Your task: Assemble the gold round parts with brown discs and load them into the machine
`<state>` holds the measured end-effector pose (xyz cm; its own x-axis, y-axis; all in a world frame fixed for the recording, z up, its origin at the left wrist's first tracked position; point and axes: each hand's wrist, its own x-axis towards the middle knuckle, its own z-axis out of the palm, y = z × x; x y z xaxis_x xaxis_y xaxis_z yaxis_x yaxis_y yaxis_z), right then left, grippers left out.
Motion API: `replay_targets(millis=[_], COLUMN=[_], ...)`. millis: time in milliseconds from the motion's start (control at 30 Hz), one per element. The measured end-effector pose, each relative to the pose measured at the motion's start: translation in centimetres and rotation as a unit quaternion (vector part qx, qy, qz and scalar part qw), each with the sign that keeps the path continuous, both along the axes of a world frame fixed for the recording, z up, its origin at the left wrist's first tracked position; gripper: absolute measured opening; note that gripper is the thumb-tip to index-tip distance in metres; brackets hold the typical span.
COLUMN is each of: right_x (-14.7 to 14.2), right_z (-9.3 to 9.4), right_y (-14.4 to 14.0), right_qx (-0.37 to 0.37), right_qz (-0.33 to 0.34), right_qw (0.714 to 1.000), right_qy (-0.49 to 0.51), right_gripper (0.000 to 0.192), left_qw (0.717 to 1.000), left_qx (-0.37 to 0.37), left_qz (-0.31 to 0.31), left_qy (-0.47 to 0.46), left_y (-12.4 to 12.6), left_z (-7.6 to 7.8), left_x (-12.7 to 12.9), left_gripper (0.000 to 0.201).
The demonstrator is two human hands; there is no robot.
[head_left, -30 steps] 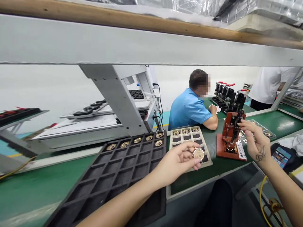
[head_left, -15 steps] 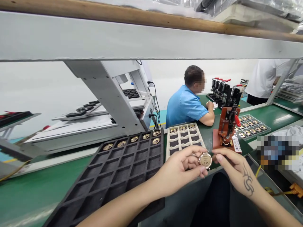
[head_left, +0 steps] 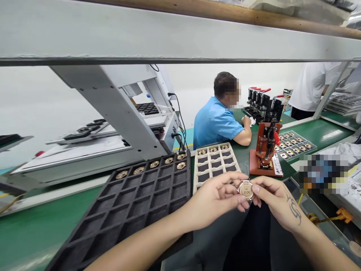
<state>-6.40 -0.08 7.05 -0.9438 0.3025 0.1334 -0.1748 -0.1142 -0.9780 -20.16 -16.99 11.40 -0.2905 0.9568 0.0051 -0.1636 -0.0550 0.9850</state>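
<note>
A round gold-rimmed watch case [head_left: 245, 189] is held up between my two hands, its engraved back facing me. My left hand [head_left: 222, 194] pinches its left side between thumb and fingers. At its right edge, my right hand [head_left: 267, 192] has thumb and forefinger closed on the rim. Behind my left hand lies a beige tray [head_left: 195, 175] with a row of watch cases [head_left: 213, 149] along its far end. To the left is a larger black compartment tray [head_left: 146, 195] with several watch cases [head_left: 154, 164] in its far slots.
A red-brown press [head_left: 265, 150] with a red handle stands beyond my right hand. A clear tray of watch parts [head_left: 295, 143] is behind it. Across the bench a person in a blue shirt [head_left: 214, 120] sits near several black presses [head_left: 259, 101]. A shelf beam [head_left: 180, 45] crosses overhead.
My right hand has come in from beside the watch case and now grips its right edge. The view has shifted slightly, while my left hand keeps its hold.
</note>
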Motion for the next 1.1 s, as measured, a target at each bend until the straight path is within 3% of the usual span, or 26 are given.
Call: replay_targets(millis=[200,300,400,500,567,600,667,733,800,867,1000,1100], right_x=[0.4,0.4,0.7,1.6,2.5,3.1,4.3,5.3,6.1,6.6,8.0,9.8], right_z=[0.4,0.5,0.0,-2.2,-4.5,-5.7,-8.0,-9.8,-11.0,-11.7,-12.8,-13.1], right_y=[0.1,0.0,-0.3,0.2,1.2,1.8,3.1,4.4,5.2,5.6,5.7,5.4], right_qx=[0.05,0.078,0.156,0.234,0.252,0.252,0.239,0.22,0.209,0.2,0.181,0.198], right_qz=[-0.034,-0.03,-0.044,-0.083,-0.098,-0.1,-0.109,-0.123,-0.138,-0.147,-0.142,-0.148], right_qw=[0.998,0.996,0.986,0.966,0.956,0.954,0.951,0.95,0.947,0.945,0.946,0.938], right_qy=[-0.006,-0.007,-0.025,-0.072,-0.11,-0.129,-0.161,-0.186,-0.202,-0.211,-0.227,-0.242], right_gripper=[0.027,0.028,0.031,0.035,0.04,0.043,0.047,0.05,0.054,0.057,0.057,0.054], left_qw=[0.999,0.998,0.998,0.986,0.946,0.907,0.791,0.743,0.714,0.7,0.686,0.681], left_qx=[0.001,-0.007,-0.017,-0.026,-0.053,-0.08,-0.181,-0.236,-0.282,-0.319,-0.369,-0.381], left_qz=[0.033,0.051,0.056,0.111,0.2,0.252,0.33,0.37,0.378,0.365,0.322,0.297], left_qy=[0.031,0.031,0.034,0.119,0.249,0.328,0.481,0.505,0.517,0.524,0.538,0.55], left_y=[0.1,0.1,-0.2,-1.8,-4.1,-5.5,-8.5,-11.2,-13.0,-13.9,-14.3,-13.9], left_z=[0.1,-0.1,-1.3,-3.0,-4.0,-4.4,-5.1,-5.9,-7.1,-8.5,-10.8,-10.8], left_x=[0.2,0.5,0.4,-2.6,-6.6,-9.1,-14.4,-19.1,-22.5,-24.4,-25.4,-25.6], left_gripper=[0.052,0.045,0.036,0.034,0.029,0.027,0.026,0.027,0.026,0.024,0.022,0.022])
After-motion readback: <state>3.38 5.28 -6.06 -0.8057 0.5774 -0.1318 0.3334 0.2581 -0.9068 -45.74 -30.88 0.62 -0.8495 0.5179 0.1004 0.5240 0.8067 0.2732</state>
